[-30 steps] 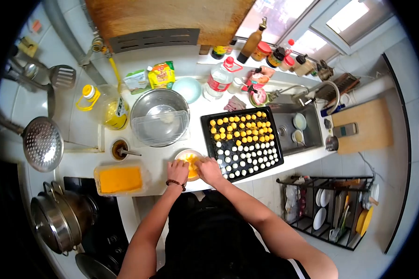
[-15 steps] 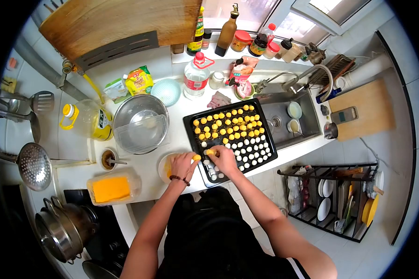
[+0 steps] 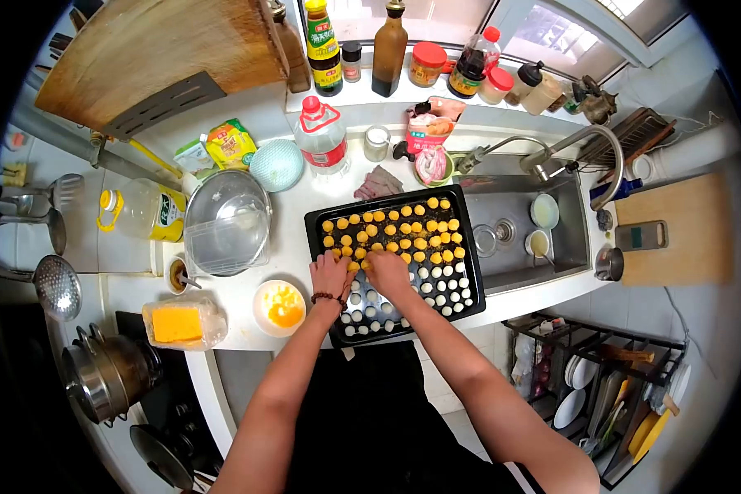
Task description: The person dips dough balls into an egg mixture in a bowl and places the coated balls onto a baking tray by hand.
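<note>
A black baking tray [image 3: 384, 200] holds rows of yellow balls [image 3: 420, 244] in its far part and small white balls [image 3: 426, 287] in its near part. My left hand [image 3: 329, 276], with a beaded bracelet at the wrist, is over the tray's left side, its fingertips closed on a yellow ball [image 3: 353, 266]. Right beside it, my right hand [image 3: 389, 273] reaches down with fingers pinched together; what lies in them is mostly hidden. A white bowl [image 3: 262, 323] with yellow filling [image 3: 285, 308] stands left of the tray.
Left on the counter are a plastic box [image 3: 214, 321] with a yellow block, a metal basin [image 3: 230, 193] and an oil bottle [image 3: 144, 210]. A large clear bottle [image 3: 321, 142] stands behind the tray. The sink [image 3: 502, 185] with small bowls adjoins its right side.
Both hands have moved up and together over the tray, the left one leaving the bowl with a yellow ball. The bowl's filling now shows, and the view has shifted.
</note>
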Demonstrator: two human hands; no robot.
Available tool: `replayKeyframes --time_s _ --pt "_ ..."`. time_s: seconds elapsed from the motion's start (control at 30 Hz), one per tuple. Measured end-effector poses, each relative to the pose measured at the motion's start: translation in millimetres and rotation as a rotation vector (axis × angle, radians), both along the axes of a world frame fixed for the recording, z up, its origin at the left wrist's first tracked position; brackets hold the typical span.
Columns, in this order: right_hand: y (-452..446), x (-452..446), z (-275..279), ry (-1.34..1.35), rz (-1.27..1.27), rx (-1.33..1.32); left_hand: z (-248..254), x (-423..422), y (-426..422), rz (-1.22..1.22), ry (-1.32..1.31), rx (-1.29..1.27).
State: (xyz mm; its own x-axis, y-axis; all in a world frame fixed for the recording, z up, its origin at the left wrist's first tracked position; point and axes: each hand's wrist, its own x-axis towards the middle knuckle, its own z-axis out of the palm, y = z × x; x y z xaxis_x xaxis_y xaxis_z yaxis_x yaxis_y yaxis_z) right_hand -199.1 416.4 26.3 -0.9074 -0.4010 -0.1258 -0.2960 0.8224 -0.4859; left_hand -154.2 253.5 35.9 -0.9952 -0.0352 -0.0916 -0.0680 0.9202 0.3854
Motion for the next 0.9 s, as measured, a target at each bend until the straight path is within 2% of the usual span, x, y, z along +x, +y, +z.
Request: replayKeyframes --time_s 0.27,0.47,0.5,0.67,0.73,0.9 --pt "2 -2 -9 0.08 0.108 0.057 -6 2 4 0.038 -0.071 -0.067" --pt "-22 0 7 0.149 0.19 -0.202 12 24 -23 0.219 0.169 0.138" --pt "-29 1 3 0.12 0.215 -0.168 15 29 -29 0.216 0.228 0.103" --pt "-54 4 -3 0.116 0.326 -0.124 17 51 -51 0.333 0.204 0.09" --pt "-61 5 -6 0.123 0.328 -0.013 16 60 -58 0.408 0.052 0.152" --pt "-71 8 -13 0.093 0.277 0.09 15 88 -85 0.421 0.086 0.195"
